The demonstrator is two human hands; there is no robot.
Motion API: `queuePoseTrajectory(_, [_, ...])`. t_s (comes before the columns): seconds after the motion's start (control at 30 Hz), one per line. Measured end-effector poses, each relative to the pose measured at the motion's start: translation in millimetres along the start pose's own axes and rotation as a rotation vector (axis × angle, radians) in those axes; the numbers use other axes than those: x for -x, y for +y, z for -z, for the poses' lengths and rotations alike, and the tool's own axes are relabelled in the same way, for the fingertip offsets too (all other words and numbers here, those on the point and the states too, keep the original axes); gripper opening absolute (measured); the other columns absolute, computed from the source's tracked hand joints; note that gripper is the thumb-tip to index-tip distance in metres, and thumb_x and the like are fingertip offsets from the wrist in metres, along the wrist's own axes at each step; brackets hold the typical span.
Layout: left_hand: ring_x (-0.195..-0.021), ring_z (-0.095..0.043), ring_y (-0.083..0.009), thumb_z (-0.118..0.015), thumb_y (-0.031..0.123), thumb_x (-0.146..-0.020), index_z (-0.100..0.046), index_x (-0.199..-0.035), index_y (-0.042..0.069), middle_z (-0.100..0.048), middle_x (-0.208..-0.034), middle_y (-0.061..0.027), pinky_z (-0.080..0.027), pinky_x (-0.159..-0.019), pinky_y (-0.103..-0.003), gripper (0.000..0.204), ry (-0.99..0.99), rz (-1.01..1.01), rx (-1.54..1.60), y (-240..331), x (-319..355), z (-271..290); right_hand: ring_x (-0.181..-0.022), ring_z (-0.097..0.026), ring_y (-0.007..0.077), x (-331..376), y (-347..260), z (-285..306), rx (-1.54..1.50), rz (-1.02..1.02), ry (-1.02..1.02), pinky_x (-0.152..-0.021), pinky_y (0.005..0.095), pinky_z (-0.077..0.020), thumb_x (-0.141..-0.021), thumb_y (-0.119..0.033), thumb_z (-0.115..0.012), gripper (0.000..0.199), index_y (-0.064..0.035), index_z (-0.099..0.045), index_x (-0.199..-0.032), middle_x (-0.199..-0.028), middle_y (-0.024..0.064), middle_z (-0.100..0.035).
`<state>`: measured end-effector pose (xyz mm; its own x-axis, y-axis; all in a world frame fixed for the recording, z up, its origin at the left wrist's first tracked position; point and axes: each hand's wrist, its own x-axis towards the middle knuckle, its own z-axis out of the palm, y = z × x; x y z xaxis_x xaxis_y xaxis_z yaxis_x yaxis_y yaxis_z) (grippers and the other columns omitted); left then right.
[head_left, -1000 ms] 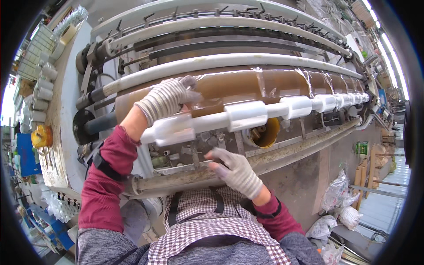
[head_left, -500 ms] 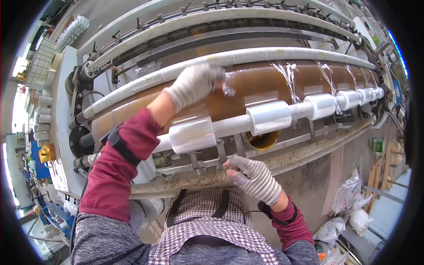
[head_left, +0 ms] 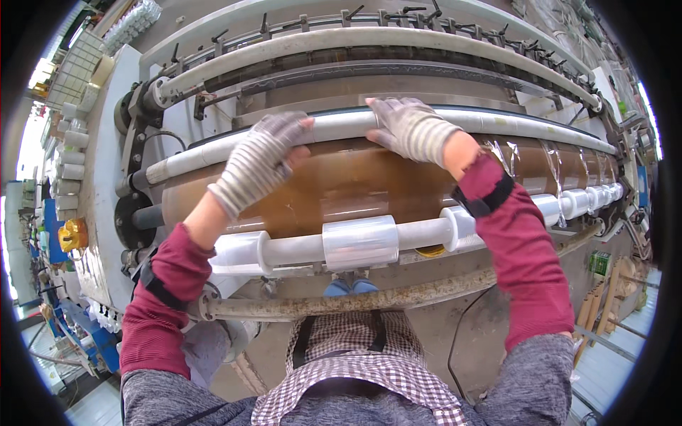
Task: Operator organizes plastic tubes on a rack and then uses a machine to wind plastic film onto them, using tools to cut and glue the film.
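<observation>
My left hand [head_left: 263,160], in a striped glove with bare fingertips, reaches over the left part of a long white roller [head_left: 335,126]. Its thumb stands apart from the fingers. My right hand [head_left: 415,131], gloved alike, has its fingers stretched over the same roller, further right, thumb apart. Nothing shows in either hand, though thin clear film would be hard to see. Below them lies a wide brown roller [head_left: 348,181] with a glossy surface. Nearer me, rolls of clear film [head_left: 361,241] sit spaced along a pale shaft [head_left: 423,234].
Loose film strips [head_left: 553,162] hang over the brown roller's right part. A worn front bar [head_left: 348,302] crosses before my apron. Behind the rollers runs a rail [head_left: 305,46] under several black handles. At left stands a yellow container [head_left: 72,234]; wooden sticks [head_left: 604,305] lean at right.
My right hand has risen from beside the front bar to the white roller. The left hand has drawn left, away from crumpled film on the brown roller. The whole view has shifted.
</observation>
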<state>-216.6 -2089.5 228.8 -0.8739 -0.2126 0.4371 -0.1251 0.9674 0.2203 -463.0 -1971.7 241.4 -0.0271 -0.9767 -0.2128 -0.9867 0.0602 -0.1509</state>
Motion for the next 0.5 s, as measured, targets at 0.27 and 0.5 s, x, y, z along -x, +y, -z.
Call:
queuePoseTrajectory(0.27, [-0.101,-0.057,-0.0339,-0.036,0.043,-0.095,-0.059,-0.111,0.01,-0.06,-0.111,-0.0172,-0.043,-0.088,-0.042,0.043,-0.506,0.667,-0.044,-68.8,-40.4,-46.7,-0.119,-0.048,0.0336,-44.4,-11.6,11.0,-0.189,-0.079,-0.123,-0.099,0.044,-0.0375,-0.091,-0.057,-0.033,0.063,-0.0078,-0.047,-0.129,-0.128,0.0171,-0.051])
queuePoseTrajectory(0.5, [-0.103,-0.056,-0.033,-0.066,0.006,-0.065,-0.058,-0.114,0.009,-0.059,-0.112,-0.0138,-0.046,-0.09,-0.041,0.05,-0.077,-0.23,0.136,124.3,-156.1,-59.2,-0.103,-0.057,0.0298,156.6,76.0,45.1,-0.48,0.13,0.579,-0.088,0.0398,-0.046,-0.089,-0.033,-0.054,0.037,-0.0063,-0.053,-0.115,-0.108,0.0145,-0.059])
